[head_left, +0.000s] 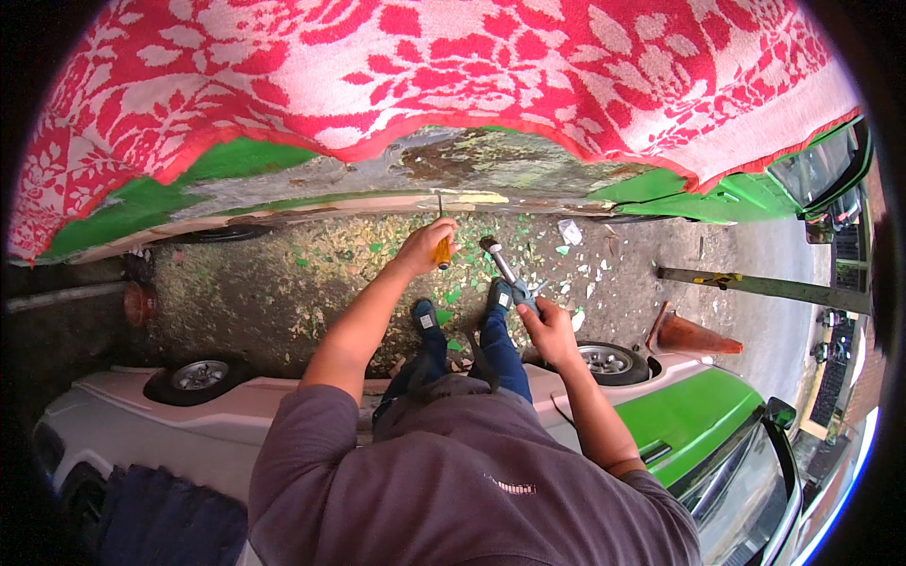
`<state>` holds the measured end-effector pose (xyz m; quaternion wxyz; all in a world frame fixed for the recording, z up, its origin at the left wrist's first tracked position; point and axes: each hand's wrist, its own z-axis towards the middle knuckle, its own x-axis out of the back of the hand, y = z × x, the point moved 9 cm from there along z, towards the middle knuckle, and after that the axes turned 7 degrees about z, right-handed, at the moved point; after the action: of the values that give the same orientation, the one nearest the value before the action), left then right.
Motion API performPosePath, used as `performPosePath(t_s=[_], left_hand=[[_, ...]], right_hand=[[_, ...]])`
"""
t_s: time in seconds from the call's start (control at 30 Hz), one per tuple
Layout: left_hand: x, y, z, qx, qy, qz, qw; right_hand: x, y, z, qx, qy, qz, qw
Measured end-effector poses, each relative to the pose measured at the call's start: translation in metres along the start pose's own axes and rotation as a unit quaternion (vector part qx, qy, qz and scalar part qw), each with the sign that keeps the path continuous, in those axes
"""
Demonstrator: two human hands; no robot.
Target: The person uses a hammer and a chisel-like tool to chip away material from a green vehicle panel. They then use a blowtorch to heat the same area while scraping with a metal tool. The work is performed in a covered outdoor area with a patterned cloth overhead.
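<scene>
Screwdriver (443,251), amber-handled, is gripped in the closed left hand (425,249), just above centre of frame. Its shaft is directed toward the top; the end overlaps the lower edge of a scraped vehicle panel (514,154), though contact cannot be told. Handle is enclosed with the shaft left exposed, presumably so the tip can be steered. Torch-like tool (510,272), exact kind uncertain, is gripped by its grey rear part in the closed right hand (553,334), right of centre; its dark end is angled up and left, apparently to be kept away from the fingers. Green and pale paint chips (452,295) are scattered below the panel. Red-and-white floral towel (453,58) is draped across the upper frame, probably as a cover. Orange traffic cone (696,336) is seen at right, near a wheel (606,362) of the lower vehicle (696,404).
</scene>
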<state>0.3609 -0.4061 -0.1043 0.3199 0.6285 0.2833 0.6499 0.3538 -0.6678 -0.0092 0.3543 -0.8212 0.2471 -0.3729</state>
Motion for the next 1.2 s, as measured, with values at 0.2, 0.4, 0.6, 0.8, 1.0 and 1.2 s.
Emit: performPosePath(t_s=[0.2,0.4,0.6,0.8,1.0,1.2], left_hand=[[-0.006,-0.004,0.001,-0.064,0.047,-0.034,0.996],[0.004,-0.009,0.009,-0.052,0.131,-0.126,0.982],[-0.013,-0.026,0.014,-0.045,0.125,-0.118,0.984],[-0.017,-0.019,0.018,-0.028,0.128,-0.159,0.979],[-0.003,-0.024,0.015,-0.006,0.18,-0.196,0.964],[0.002,-0.018,0.021,-0.024,0.177,-0.155,0.972]], right_hand=[[-0.018,-0.03,-0.007,0.065,-0.055,-0.072,0.994],[-0.038,-0.031,-0.022,0.201,-0.089,-0.08,0.972],[-0.053,-0.029,0.018,0.196,-0.048,-0.143,0.969],[-0.053,-0.008,0.03,0.153,-0.03,-0.142,0.978],[-0.037,-0.009,0.005,0.169,-0.053,-0.07,0.982],[-0.042,-0.009,0.008,0.201,-0.045,-0.054,0.977]])
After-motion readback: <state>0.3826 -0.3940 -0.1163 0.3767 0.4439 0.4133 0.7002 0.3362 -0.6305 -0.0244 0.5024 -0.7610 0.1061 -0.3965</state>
